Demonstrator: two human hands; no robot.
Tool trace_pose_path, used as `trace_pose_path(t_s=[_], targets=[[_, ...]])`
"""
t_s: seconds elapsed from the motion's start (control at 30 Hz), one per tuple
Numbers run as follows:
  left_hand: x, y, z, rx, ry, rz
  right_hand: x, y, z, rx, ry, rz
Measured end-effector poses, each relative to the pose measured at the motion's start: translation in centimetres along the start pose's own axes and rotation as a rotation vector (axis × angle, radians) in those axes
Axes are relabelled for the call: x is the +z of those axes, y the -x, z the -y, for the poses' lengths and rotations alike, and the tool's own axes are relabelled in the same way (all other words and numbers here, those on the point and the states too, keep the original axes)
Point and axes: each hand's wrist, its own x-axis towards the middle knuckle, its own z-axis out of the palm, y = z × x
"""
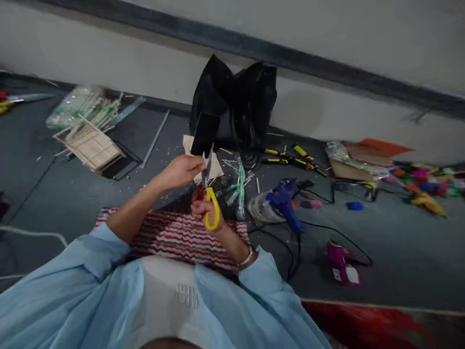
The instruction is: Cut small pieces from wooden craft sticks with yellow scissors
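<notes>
from afar i judge one stick frame (92, 148) mostly joined but cutting unfinished: right hand (205, 211) grips yellow scissors (209, 191) at centre, left hand (185, 169) pinches, on what i cannot tell.

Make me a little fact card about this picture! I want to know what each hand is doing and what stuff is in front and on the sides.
Left hand: fingers pinched beside the scissor blades; too small to tell if they hold anything
Right hand: holding yellow-handled scissors, blades pointing away from the body
In front: black smartphone, black bag
Left side: small stick structure
Right side: blue glue gun
Near the body: red-and-white striped cloth
</notes>
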Motion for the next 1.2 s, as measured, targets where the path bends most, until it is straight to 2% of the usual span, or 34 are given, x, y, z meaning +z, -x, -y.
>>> trace_pose_path(t_s=[0.23, 0.37, 0.43, 0.57, 0.67, 0.77, 0.9, 1.03, 1.2], targets=[[-0.2, -0.2, 1.0, 0.038, 0.037, 0.036, 1.7, 0.6, 1.0, 0.046, -0.037, -0.048], [0.2, -0.5, 1.5, 0.043, 0.193, 0.045, 2.5, 1.0, 2.3, 0.059, -0.064, 0.031], [0.3, -0.6, 1.5, 0.033, 0.255, 0.034, 2.6, 1.0, 2.7, 0.020, -0.049, -0.001], [0.2, -0.4, 0.9, -0.032, 0.452, -0.013, 2.6, 0.7, 2.4, 0.040, 0.011, -0.072], [-0.2, -0.2, 0.4, -0.131, 0.610, -0.040, 2.5, 0.5, 1.7, -0.037, 0.135, -0.167], [-0.6, 0.1, 0.0, -0.158, 0.695, -0.060, 2.5, 0.5, 1.5, -0.178, 0.291, -0.248], [-0.9, 0.2, -0.6, -0.093, 0.618, -0.082, 2.6, 0.6, 2.0, -0.298, 0.491, -0.284], [-1.0, 0.3, -0.9, -0.010, 0.451, -0.090, 2.2, 0.6, 2.2, -0.338, 0.652, -0.320], [-1.0, 0.3, -0.8, 0.041, 0.365, -0.102, 1.4, 0.3, 1.8, -0.381, 0.768, -0.349]])
